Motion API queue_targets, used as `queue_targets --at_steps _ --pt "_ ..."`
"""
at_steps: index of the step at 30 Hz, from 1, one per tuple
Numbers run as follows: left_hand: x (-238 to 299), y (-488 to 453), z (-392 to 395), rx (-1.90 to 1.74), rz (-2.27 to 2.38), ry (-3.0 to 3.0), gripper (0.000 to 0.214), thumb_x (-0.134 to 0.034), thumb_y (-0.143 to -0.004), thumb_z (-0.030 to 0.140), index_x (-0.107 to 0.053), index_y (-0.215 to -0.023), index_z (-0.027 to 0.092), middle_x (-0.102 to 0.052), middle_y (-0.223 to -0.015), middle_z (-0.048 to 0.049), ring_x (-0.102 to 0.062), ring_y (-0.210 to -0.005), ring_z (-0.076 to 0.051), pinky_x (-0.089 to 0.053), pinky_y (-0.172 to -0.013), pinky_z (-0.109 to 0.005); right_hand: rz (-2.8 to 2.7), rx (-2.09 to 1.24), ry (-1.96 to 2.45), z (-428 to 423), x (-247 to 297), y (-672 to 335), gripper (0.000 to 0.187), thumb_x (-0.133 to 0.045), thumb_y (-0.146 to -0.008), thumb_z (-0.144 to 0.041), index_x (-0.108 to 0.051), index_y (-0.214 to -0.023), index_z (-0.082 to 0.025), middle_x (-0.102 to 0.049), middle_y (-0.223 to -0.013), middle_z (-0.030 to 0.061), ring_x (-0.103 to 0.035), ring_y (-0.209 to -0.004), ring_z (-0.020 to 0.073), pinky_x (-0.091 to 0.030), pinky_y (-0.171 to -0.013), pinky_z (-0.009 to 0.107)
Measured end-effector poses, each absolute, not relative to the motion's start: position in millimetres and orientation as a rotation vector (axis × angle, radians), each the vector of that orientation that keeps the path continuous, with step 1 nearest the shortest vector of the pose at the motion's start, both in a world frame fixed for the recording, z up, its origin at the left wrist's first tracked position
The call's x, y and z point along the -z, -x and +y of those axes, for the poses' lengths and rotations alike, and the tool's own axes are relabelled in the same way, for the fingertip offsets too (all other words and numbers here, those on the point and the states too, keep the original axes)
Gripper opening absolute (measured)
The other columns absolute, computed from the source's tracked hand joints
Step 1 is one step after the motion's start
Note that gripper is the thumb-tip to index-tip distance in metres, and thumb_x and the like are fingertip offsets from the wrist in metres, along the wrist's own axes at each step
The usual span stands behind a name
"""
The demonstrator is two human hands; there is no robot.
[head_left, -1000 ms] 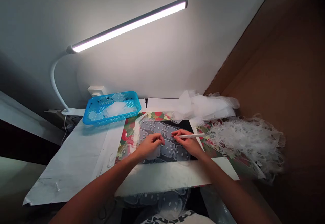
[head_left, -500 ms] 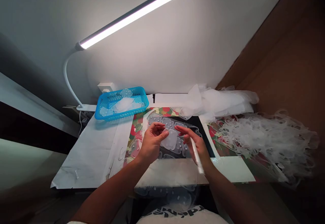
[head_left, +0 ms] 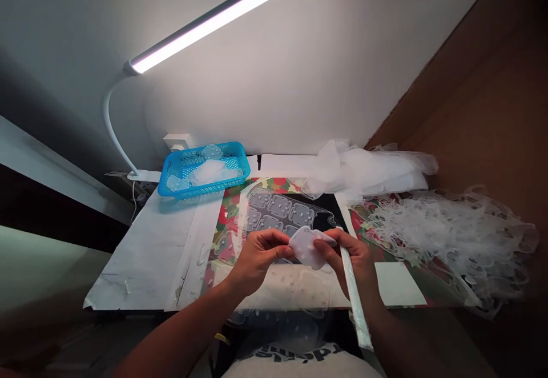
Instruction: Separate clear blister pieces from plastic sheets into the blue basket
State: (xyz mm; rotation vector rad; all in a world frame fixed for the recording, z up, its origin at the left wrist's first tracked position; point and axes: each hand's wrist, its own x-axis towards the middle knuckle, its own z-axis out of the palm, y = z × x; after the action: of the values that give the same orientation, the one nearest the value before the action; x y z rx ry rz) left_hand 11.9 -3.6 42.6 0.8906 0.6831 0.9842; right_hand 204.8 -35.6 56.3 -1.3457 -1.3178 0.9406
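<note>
Both hands hold a small translucent plastic piece (head_left: 306,248) just above the work mat. My left hand (head_left: 257,255) pinches its left edge with thumb and fingers. My right hand (head_left: 349,255) grips its right edge and also carries a white pen-like tool (head_left: 353,292) that points back toward me. Under the hands lies a clear plastic sheet of several moulded pieces (head_left: 278,212) on a dark mat with a red and green floral border.
A blue basket (head_left: 233,164) with clear pieces stands at the back left, beside a white socket and a bent desk lamp (head_left: 222,15). White plastic bags (head_left: 372,172) and a heap of clear plastic scrap (head_left: 445,235) fill the right. Brown cardboard (head_left: 483,92) walls the right side.
The hands lifted one piece off the sheet and drew it closer to me. The white tool swung from lying sideways to pointing at me. The camera shifted slightly.
</note>
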Motion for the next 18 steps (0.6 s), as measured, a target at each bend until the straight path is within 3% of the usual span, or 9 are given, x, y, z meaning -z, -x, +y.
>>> queue_targets --at_steps 6,11,15,18 --pt "-42 -16 -3 -1.001 0.651 -0.89 0.021 -0.086 -0.066 0.028 -0.071 -0.072 0.014 -0.07 -0.069 -0.0011 -0.062 -0.065 -0.011 -0.049 -0.066 -0.023 -1.362 -0.851 1.332 -41 -57 -205 0.024 -0.067 -0.083 -0.041 -0.07 -0.076 -0.019 -0.057 -0.06 -0.0019 -0.046 -0.053 0.0102 -0.037 -0.049 0.021" --pt "-39 -17 -4 -0.968 0.656 -0.979 0.021 -0.08 -0.073 0.032 -0.07 -0.077 0.014 -0.068 -0.071 -0.0007 -0.062 -0.068 -0.012 -0.05 -0.07 -0.024 -1.441 -0.767 1.384 -45 -58 -201 0.024 -0.066 -0.083 -0.042 -0.071 -0.077 -0.019 -0.059 -0.061 -0.0017 -0.049 -0.053 0.011 -0.038 -0.049 0.021" --pt "-33 -6 1 -0.78 0.801 -1.441 0.022 -0.07 -0.083 0.032 -0.069 -0.101 0.019 -0.07 -0.098 -0.0053 -0.064 -0.091 -0.018 -0.052 -0.084 -0.032 -1.381 -0.565 1.594 -33 -51 -259 0.035 -0.065 -0.082 -0.051 -0.074 -0.093 -0.02 -0.066 -0.069 0.0023 -0.056 -0.057 0.016 -0.044 -0.053 0.027" --pt "-23 7 13 -0.654 0.933 -1.981 0.028 -0.062 -0.089 0.029 -0.064 -0.116 0.024 -0.062 -0.121 -0.0076 -0.059 -0.111 -0.022 -0.048 -0.097 -0.039 -1.23 -0.029 1.989 -22 -39 -347 0.041 -0.061 -0.081 -0.055 -0.074 -0.098 -0.019 -0.068 -0.073 0.0089 -0.059 -0.065 0.0244 -0.044 -0.063 0.039"
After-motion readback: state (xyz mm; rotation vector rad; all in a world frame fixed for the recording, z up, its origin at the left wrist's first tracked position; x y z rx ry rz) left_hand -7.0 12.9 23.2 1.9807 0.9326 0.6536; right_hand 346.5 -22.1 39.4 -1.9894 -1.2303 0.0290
